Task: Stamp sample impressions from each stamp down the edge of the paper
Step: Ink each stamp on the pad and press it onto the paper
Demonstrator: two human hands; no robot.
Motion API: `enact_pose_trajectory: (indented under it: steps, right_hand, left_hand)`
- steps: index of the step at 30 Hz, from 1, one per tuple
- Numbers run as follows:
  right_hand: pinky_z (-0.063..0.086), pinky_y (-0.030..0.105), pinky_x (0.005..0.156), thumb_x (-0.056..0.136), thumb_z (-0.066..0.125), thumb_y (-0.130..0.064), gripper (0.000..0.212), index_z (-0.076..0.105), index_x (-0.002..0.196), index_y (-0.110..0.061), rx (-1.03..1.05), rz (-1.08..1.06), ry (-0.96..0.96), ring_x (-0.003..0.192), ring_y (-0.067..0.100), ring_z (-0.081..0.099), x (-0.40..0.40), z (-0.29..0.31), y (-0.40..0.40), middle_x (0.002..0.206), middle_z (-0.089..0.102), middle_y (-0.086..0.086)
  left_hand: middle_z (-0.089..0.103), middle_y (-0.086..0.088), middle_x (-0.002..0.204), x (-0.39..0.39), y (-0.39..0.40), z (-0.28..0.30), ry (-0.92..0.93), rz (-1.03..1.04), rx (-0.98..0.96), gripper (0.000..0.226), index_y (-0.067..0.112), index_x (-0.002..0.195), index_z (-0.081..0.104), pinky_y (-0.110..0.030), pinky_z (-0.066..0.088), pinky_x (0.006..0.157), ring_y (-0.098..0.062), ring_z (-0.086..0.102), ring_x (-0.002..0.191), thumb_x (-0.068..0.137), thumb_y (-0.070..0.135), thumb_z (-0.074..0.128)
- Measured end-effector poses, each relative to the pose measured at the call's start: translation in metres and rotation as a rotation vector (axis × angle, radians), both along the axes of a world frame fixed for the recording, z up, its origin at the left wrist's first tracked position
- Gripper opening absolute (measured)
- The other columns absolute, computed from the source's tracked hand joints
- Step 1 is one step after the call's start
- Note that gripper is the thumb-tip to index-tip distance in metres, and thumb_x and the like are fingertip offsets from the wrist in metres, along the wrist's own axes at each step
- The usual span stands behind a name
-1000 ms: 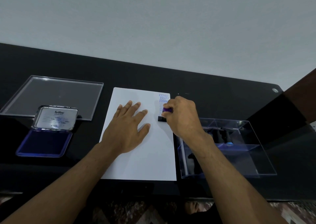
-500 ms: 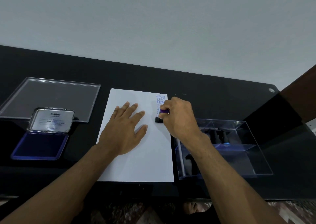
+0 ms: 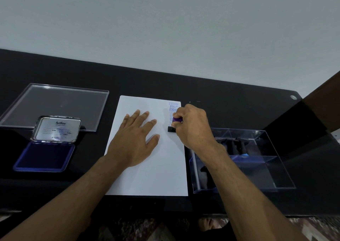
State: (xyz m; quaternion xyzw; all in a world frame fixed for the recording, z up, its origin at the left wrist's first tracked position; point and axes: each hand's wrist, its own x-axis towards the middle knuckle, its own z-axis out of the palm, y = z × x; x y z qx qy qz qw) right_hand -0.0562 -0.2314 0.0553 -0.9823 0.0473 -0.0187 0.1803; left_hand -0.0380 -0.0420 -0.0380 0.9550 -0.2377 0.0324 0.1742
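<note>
the stamp (image 3: 172, 128) stands upright on the white paper (image 3: 147, 176), its black base flat against the sheet close to the right edge and its purple handle rising into the right hand (image 3: 193, 128), whose curled fingers and thumb grip that handle from above. the base's long axis seems to run roughly along the paper's right edge, though most of it is hidden under the fingers. just beyond the stamp, a column of blue impressions (image 3: 173, 110) runs down that same edge from the far right corner (the top ones read "fragile", turned sideways, the lower ones too faint or covered to read). the paper lies lengthwise away from the person on the black worktop (image 3: 230, 101). the left hand (image 3: 136, 139) lies flat on the middle of the sheet, fingers straight and spread, pressing it down, near the stamp but apart from it. left of the paper sits an open ink pad (image 3: 46, 156) with a blue pad and a silver lid propped up, and behind it a clear flat lid (image 3: 60, 102). right of the paper is a clear plastic box (image 3: 257, 167) holding dark stamps.
</note>
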Motion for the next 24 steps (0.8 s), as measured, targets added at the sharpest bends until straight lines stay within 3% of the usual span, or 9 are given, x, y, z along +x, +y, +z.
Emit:
enact_pose_trajectory:
  steps: [12,17,20,24]
  right_hand:
    - [0.055,0.031,0.09,0.089,0.072,-0.022,0.022,0.071,0.11,-0.014,0.006,-0.004,-0.04,0.092,0.019,0.064,-0.002,-0.004,-0.001,0.114,0.065,0.004]
    - [0.046,0.014,0.073,0.086,0.075,-0.022,0.02,0.073,0.105,-0.017,0.072,-0.029,-0.112,0.085,0.011,0.061,-0.005,-0.008,-0.006,0.104,0.064,-0.001]
    - [0.051,0.017,0.074,0.082,0.078,-0.021,0.015,0.074,0.097,-0.019,0.21,-0.067,-0.209,0.078,0.007,0.062,-0.011,-0.008,-0.011,0.094,0.066,-0.006]
    - [0.052,0.012,0.067,0.079,0.078,-0.015,0.013,0.073,0.089,-0.02,0.567,-0.286,-0.379,0.072,0.001,0.064,-0.02,-0.005,-0.016,0.081,0.068,-0.011]
  left_hand:
    - [0.023,0.0,0.166,0.001,-0.001,0.0,0.002,-0.001,0.007,0.083,0.028,0.153,0.041,-0.047,0.009,0.126,-0.022,0.01,0.155,0.091,0.073,0.009]
    - [0.023,0.001,0.166,0.001,0.0,-0.002,0.003,0.005,0.006,0.086,0.029,0.152,0.041,-0.047,0.009,0.126,-0.022,0.011,0.155,0.09,0.076,0.006]
    - [0.023,0.001,0.166,0.002,0.001,-0.004,-0.003,0.001,0.005,0.08,0.029,0.153,0.041,-0.047,0.009,0.126,-0.021,0.01,0.155,0.092,0.073,0.011]
    - [0.025,0.0,0.165,0.001,0.001,-0.003,-0.016,-0.005,-0.003,0.076,0.028,0.152,0.043,-0.048,0.011,0.126,-0.022,0.011,0.155,0.094,0.07,0.015]
